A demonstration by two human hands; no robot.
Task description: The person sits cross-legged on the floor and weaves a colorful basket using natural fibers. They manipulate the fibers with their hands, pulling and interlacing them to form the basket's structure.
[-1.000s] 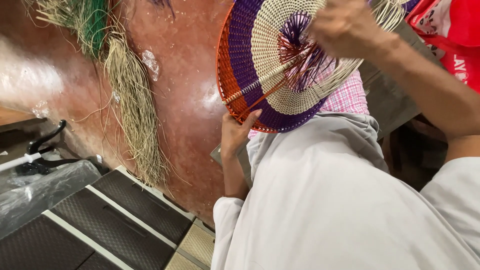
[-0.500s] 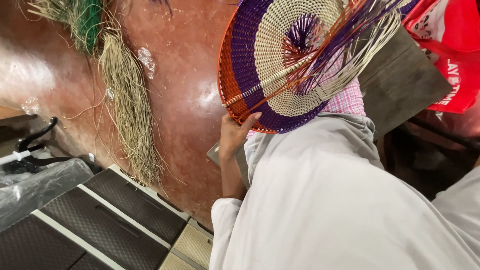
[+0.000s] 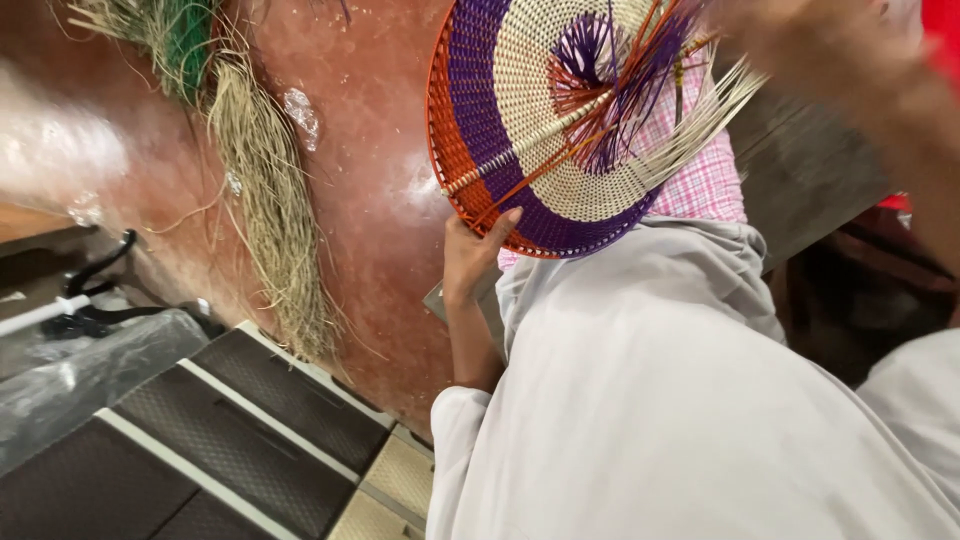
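With left hand [image 3: 470, 255] fingers pinching the woven disc [image 3: 540, 120] rim and right hand [image 3: 850, 70] blurred, fingers unreadable, loose strands [image 3: 620, 90] could snag.

Some parts hide, blur, or run off the edge

The right hand [image 3: 800, 50] at 1 o'clock is a blur, so its fingers and what they pinch cannot be told. The top of the round woven mat [image 3: 540, 130] is cut off at 12 o'clock. The left hand [image 3: 475, 255] tucks its fingers behind the mat's low rim; only the thumb shows. The dry grass bundle [image 3: 260, 170] runs off at 11 o'clock.
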